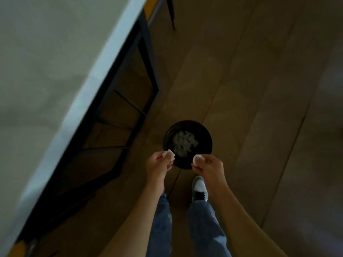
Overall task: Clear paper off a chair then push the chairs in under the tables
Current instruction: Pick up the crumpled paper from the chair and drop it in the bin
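Observation:
My left hand (159,165) is closed around a crumpled white paper ball (168,154) just above the near left rim of a round black bin (204,134) on the floor. My right hand (208,166) grips a second white paper ball (196,159) over the bin's near rim. Several crumpled white papers (184,143) lie inside the bin. No chair seat is clearly visible; only dark metal frames (130,101) show under the table.
A white-topped table (55,71) with a pale edge fills the left side, black legs and crossbars beneath it. A yellow edge (151,10) shows at the top. Wooden plank floor (259,89) stretches to the right. My jeans and one grey-white shoe (199,188) stand behind the bin.

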### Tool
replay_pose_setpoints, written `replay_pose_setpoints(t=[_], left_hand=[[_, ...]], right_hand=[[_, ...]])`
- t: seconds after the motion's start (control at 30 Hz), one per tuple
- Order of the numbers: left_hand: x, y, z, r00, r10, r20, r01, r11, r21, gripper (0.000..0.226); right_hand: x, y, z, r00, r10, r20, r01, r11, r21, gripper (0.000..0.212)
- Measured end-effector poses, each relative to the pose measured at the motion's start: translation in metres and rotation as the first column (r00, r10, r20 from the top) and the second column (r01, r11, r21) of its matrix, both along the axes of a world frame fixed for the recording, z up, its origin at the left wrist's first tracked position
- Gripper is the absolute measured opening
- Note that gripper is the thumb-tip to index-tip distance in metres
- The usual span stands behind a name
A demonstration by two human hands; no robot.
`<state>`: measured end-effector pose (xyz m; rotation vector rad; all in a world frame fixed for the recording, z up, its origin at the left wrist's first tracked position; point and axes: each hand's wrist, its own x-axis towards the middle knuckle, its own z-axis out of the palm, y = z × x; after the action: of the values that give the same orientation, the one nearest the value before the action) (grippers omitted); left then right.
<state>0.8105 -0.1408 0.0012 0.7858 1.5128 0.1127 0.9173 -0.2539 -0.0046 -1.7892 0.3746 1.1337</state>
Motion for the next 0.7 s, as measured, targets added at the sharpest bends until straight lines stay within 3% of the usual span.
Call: replay_pose_setpoints(t=[0.17, 0.27, 0.37, 0.57, 0.7], left_hand=[[0.008, 0.0, -0.094, 0.998, 0.055, 0.001, -0.055, 0.998, -0.038, 0.012], [0.012, -0.005, -0.14, 0.996, 0.085, 0.018, -0.084, 0.995, -0.059, 0.017], [0.02, -0.01, -0.176, 0.998, 0.061, 0.018, -0.06, 0.996, -0.06, 0.024], [0.037, -0.015, -0.216, 1.0, 0.017, -0.016, -0.018, 1.0, -0.019, 0.006], [0.038, -0.017, -0.215, 0.999, 0.05, -0.004, -0.05, 0.998, -0.037, 0.022]], right_hand=[[0.008, -0.003, -0.083, 0.999, -0.025, -0.03, 0.024, 0.999, -0.024, 0.005], [0.014, -0.004, -0.123, 1.0, 0.03, -0.008, -0.031, 0.999, -0.022, 0.029], [0.015, -0.001, -0.149, 0.999, 0.04, -0.024, -0.041, 0.998, -0.041, 0.034], [0.015, 0.003, -0.184, 0.998, 0.04, -0.039, -0.042, 0.997, -0.06, 0.019], [0.017, 0.003, -0.188, 0.996, -0.063, -0.059, 0.059, 0.996, -0.06, 0.02]])
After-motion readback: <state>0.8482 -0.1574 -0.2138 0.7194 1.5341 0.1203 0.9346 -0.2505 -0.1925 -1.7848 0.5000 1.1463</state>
